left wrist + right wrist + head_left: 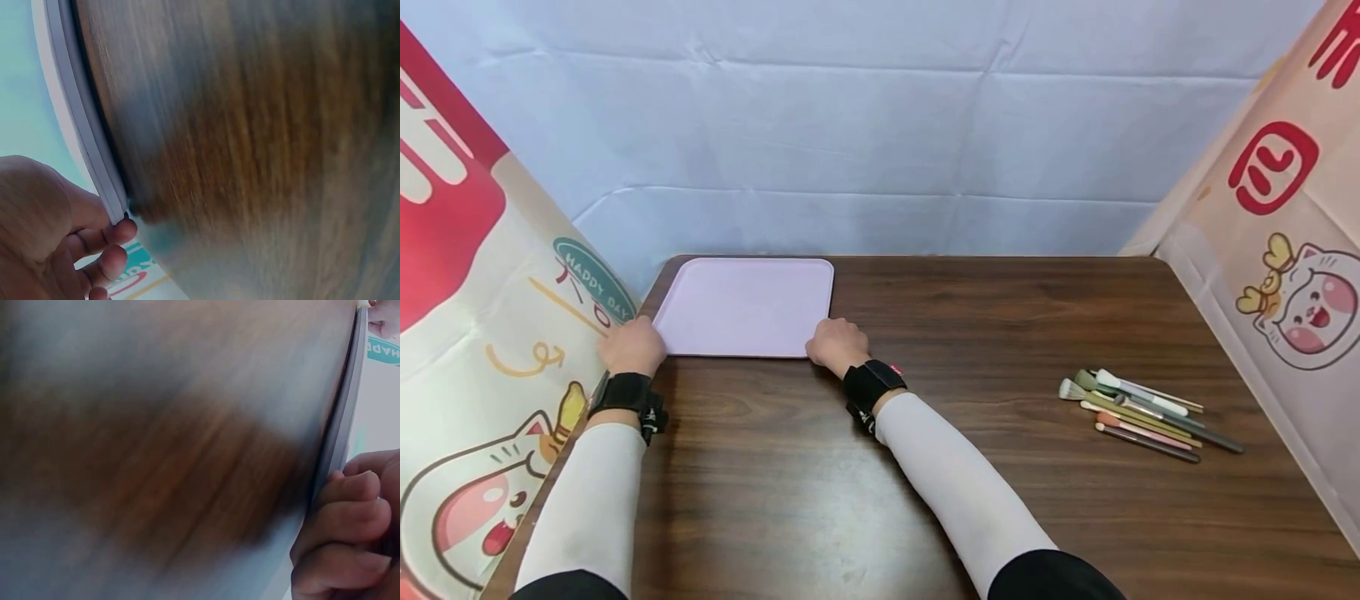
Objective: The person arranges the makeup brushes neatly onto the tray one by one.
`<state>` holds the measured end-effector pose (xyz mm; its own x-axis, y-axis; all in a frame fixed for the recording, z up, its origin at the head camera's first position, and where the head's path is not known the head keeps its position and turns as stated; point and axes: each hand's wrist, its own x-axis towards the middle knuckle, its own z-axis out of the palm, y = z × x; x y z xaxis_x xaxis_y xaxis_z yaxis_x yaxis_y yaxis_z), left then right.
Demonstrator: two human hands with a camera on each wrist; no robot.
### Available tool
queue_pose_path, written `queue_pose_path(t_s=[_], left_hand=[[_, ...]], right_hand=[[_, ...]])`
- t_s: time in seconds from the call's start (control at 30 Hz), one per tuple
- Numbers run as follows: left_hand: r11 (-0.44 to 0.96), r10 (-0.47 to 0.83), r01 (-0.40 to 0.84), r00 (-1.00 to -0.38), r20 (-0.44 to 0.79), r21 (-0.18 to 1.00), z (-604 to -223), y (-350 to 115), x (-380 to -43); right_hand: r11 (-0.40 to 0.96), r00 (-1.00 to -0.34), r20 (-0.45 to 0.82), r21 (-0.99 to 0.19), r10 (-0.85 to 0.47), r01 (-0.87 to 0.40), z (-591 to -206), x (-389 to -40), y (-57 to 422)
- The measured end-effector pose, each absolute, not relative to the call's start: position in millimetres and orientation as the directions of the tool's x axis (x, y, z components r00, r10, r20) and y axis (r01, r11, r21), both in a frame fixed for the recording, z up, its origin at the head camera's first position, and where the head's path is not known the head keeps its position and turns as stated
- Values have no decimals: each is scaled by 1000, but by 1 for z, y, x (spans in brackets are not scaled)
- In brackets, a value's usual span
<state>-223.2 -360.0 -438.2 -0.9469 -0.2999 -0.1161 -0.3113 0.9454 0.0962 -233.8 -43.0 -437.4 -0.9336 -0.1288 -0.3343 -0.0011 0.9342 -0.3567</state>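
A pale lilac rectangular tray [745, 307] with rounded corners lies at the far left of the wooden table. My left hand [632, 346] pinches its near left corner; in the left wrist view the thumb and curled fingers [119, 231] meet at the tray's rim [94, 144]. At the near right corner my right hand [838, 343] grips the same tray, its fingers [340, 519] curled at the edge in the right wrist view. Part of the left hand also shows at the top of that view, beyond the rim.
Several makeup brushes [1150, 412] lie in a loose bundle on the right side of the brown wooden table [970, 333]. A pale cloth [850, 125] hangs behind the table. Printed panels with cartoon figures stand along the left [475, 333] and right [1262, 292] sides.
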Motion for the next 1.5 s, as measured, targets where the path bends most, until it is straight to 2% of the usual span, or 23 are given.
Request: queue_pose_path(t_s=[0.5, 0.83, 1.5], left_hand=[[969, -233, -238, -969, -78, 69, -437, -347, -214], [972, -210, -222, -969, -128, 83, -434, -337, -209], [985, -135, -148, -981, -138, 93, -432, -307, -194]], right_hand=[[944, -911, -384, -330, -151, -17, -432, -227, -26], [958, -904, -401, -285, -147, -29, -429, -221, -14], [964, -884, -427, -253, -191, -86, -425, -200, 23]])
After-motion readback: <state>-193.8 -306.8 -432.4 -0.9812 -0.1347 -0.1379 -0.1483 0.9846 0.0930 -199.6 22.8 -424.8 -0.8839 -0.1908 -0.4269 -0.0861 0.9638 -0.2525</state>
